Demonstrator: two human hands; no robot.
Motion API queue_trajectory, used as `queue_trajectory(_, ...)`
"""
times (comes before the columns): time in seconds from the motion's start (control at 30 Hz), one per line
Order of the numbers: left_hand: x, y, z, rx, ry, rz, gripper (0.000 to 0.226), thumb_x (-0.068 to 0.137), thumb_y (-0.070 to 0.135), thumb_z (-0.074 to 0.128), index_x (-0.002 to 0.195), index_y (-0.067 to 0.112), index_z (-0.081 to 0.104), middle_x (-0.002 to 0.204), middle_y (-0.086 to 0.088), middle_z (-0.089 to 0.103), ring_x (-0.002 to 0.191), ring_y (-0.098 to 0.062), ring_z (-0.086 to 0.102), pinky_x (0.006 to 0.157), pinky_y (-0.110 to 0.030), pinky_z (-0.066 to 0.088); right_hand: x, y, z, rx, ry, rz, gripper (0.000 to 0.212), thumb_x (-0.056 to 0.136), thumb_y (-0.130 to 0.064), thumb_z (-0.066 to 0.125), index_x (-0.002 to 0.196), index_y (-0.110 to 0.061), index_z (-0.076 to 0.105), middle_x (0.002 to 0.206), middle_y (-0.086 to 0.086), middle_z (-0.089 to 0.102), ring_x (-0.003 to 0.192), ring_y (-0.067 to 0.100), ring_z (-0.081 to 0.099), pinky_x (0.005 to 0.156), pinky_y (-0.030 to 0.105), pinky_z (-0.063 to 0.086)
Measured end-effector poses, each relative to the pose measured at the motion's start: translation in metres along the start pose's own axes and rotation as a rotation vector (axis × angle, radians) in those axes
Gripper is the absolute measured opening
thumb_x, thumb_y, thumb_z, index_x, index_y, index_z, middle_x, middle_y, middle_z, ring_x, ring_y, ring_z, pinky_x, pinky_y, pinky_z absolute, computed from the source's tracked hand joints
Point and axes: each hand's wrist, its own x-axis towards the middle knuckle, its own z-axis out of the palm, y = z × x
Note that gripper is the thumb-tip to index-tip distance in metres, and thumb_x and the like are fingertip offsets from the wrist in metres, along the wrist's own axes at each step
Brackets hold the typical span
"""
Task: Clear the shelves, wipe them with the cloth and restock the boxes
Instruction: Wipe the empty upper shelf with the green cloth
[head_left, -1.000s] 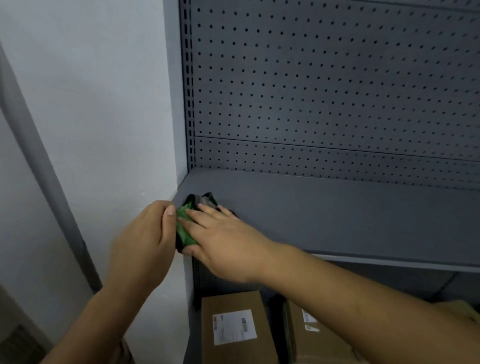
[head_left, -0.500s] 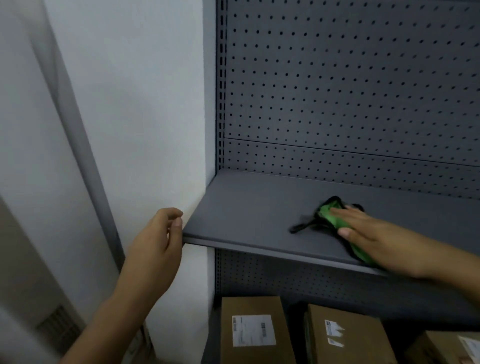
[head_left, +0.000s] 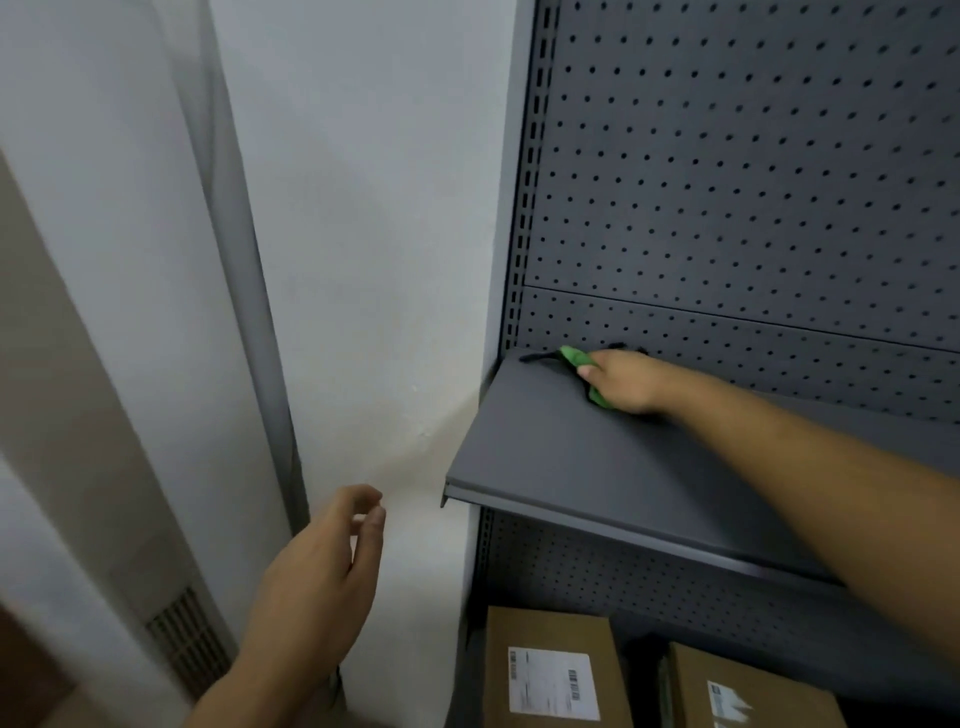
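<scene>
A grey metal shelf (head_left: 561, 457) juts from a perforated back panel and holds no boxes. My right hand (head_left: 626, 379) lies flat on a green cloth (head_left: 574, 357) with black edging, pressing it onto the shelf's back left corner by the panel. Most of the cloth is hidden under the palm. My left hand (head_left: 324, 577) hangs in the air below and left of the shelf's front corner, with loosely curled fingers that hold nothing. Two cardboard boxes with white labels (head_left: 553, 670) (head_left: 748, 691) stand on the level below.
A white wall (head_left: 374, 260) meets the shelf unit's left side. A grey pipe (head_left: 249, 291) runs down the wall further left. A vent grille (head_left: 189, 644) sits low on the left.
My right hand slid the cloth from the shelf's front right back to its rear left corner. My left hand left the shelf's front corner and dropped lower.
</scene>
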Motion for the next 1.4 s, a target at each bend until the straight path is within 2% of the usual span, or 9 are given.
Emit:
queue_trajectory(0.2, -0.002, -0.010, -0.001, 0.034, 0.000, 0.002, 0.025, 0.101, 0.050, 0.038, 0.120, 0.039, 0.051, 0.106, 0.026, 0.061, 0.098, 0.001, 0.060, 0.085, -0.034, 0.053, 0.002, -0.052, 0.012, 0.022, -0.003, -0.196, 0.046, 0.112, -0.030, 0.029, 0.157, -0.022, 0.034, 0.156, 0.009, 0.042, 0.148, 0.034, 0.029, 0.124, 0.050, 0.014)
queue_trajectory(0.4, -0.006, -0.002, 0.002, 0.024, -0.029, -0.007, 0.035, 0.094, 0.061, 0.031, 0.117, 0.042, 0.050, 0.104, 0.020, 0.065, 0.099, -0.007, 0.065, 0.085, -0.041, 0.055, -0.060, -0.080, 0.023, 0.051, -0.008, -0.432, 0.049, 0.112, -0.033, 0.031, 0.160, -0.023, 0.028, 0.168, -0.001, 0.021, 0.155, 0.017, 0.014, 0.117, 0.020, 0.003)
queue_trajectory(0.53, -0.005, 0.008, 0.007, 0.028, -0.032, 0.010, 0.030, 0.093, 0.061, 0.031, 0.114, 0.047, 0.048, 0.100, 0.021, 0.065, 0.096, -0.010, 0.067, 0.083, -0.043, 0.056, -0.107, -0.082, 0.031, 0.123, 0.028, -0.558, 0.045, 0.111, -0.030, 0.036, 0.155, -0.023, 0.039, 0.164, -0.005, 0.031, 0.150, 0.009, 0.022, 0.108, -0.001, 0.000)
queue_trajectory(0.63, -0.002, 0.016, 0.011, 0.032, -0.032, 0.021, 0.016, 0.100, 0.050, 0.039, 0.113, 0.046, 0.047, 0.098, 0.020, 0.066, 0.092, -0.011, 0.068, 0.080, -0.042, 0.056, -0.137, -0.076, 0.037, 0.196, 0.065, -0.602, 0.036, 0.110, -0.031, 0.040, 0.140, -0.021, 0.056, 0.143, -0.002, 0.056, 0.132, 0.012, 0.048, 0.116, 0.022, 0.032)
queue_trajectory(0.77, -0.004, 0.032, 0.009, -0.008, 0.035, 0.070, 0.011, 0.101, 0.043, 0.041, 0.109, 0.046, 0.049, 0.096, 0.014, 0.066, 0.084, -0.016, 0.063, 0.073, -0.039, 0.052, -0.170, -0.057, 0.033, 0.498, 0.114, -0.506, 0.025, 0.109, -0.029, 0.042, 0.111, -0.014, 0.062, 0.092, -0.006, 0.064, 0.083, 0.006, 0.060, 0.079, 0.033, 0.052)
queue_trajectory(0.97, -0.013, 0.072, -0.006, -0.115, 0.142, 0.194, 0.041, 0.089, 0.059, 0.029, 0.111, 0.038, 0.057, 0.093, 0.024, 0.059, 0.093, -0.011, 0.059, 0.079, -0.040, 0.052, -0.201, -0.033, 0.010, 1.435, 0.090, -0.252, 0.028, 0.105, -0.027, 0.047, 0.118, -0.019, 0.070, 0.115, 0.003, 0.076, 0.108, 0.019, 0.072, 0.089, 0.029, 0.058)
queue_trajectory(1.1, -0.019, 0.101, 0.000, -0.160, 0.122, 0.361, 0.041, 0.100, 0.056, 0.034, 0.120, 0.033, 0.062, 0.106, 0.018, 0.065, 0.100, -0.003, 0.058, 0.076, -0.027, 0.045, -0.212, -0.020, -0.002, 1.565, 0.090, -0.164, 0.029, 0.104, -0.028, 0.049, 0.120, -0.014, 0.070, 0.115, 0.006, 0.076, 0.105, 0.019, 0.073, 0.084, 0.027, 0.060)
queue_trajectory(1.2, -0.023, 0.128, 0.005, -0.417, -0.106, 0.409, 0.044, 0.091, 0.065, 0.043, 0.124, 0.042, 0.059, 0.114, 0.023, 0.068, 0.109, 0.005, 0.061, 0.083, -0.012, 0.048, -0.219, -0.017, -0.004, 1.615, 0.061, -0.163, 0.030, 0.104, -0.027, 0.050, 0.122, -0.013, 0.069, 0.117, 0.008, 0.075, 0.107, 0.020, 0.073, 0.087, 0.029, 0.060)
queue_trajectory(1.4, -0.022, 0.170, 0.015, -0.733, -0.427, 0.276, 0.040, 0.082, 0.036, 0.072, 0.121, 0.027, 0.064, 0.109, 0.009, 0.076, 0.103, -0.010, 0.072, 0.089, -0.036, 0.060, -0.227, -0.012, -0.006, 1.499, 0.029, -0.257, 0.032, 0.105, -0.032, 0.047, 0.128, -0.020, 0.066, 0.123, 0.004, 0.073, 0.116, 0.019, 0.069, 0.099, 0.035, 0.056)
